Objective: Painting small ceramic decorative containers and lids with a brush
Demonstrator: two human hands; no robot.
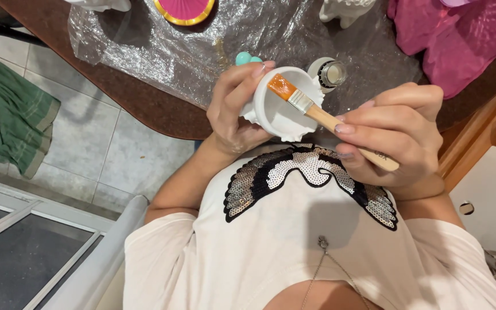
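Note:
My left hand (233, 109) holds a small white ceramic piece (282, 115) with a round bowl-like hollow and a scalloped rim, just above my chest. My right hand (397, 132) grips the wooden handle of a flat paintbrush (302, 102). The brush's orange bristles rest on the upper inside rim of the white piece. A small open jar (331, 73) of pale liquid stands on the table right behind the piece.
A crinkled clear plastic sheet (202, 40) covers the brown table (144, 100). On it lie a turquoise knob (244, 58), a pink and gold disc (185, 8) and white figurines (345, 8). Pink cloth (460, 40) lies far right; a green cloth (7, 115) is on the tiled floor.

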